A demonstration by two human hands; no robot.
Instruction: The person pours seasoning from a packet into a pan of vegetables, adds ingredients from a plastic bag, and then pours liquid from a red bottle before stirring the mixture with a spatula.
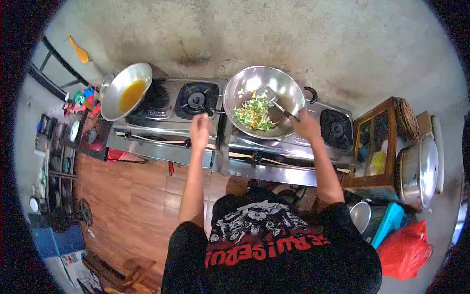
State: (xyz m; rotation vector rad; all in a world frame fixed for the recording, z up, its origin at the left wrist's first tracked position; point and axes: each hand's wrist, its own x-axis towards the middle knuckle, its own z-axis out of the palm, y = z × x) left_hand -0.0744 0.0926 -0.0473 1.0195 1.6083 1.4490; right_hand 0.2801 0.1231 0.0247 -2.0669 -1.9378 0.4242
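Note:
My right hand (306, 126) is closed around the dark handle of a metal spatula (272, 99). Its blade rests among chopped green, white and red vegetables (254, 113) inside a large shiny wok (293, 93). The wok sits on the right-hand gas stove and has dark loop handles on both sides. To the left of the wok, my left hand (199, 130) is raised over the front of the left stove, near the left loop handle (217, 110) but apart from it. Its fingers look loosely bent, with nothing visible in them.
A second wok (110, 105) with yellowish oil stands at the left stove's far end. Beside it is an unused burner (197, 99); another burner (336, 128) lies right of my wok. A wooden cabinet (390, 142), a big metal pot (413, 171) and a red bag (404, 252) are at right.

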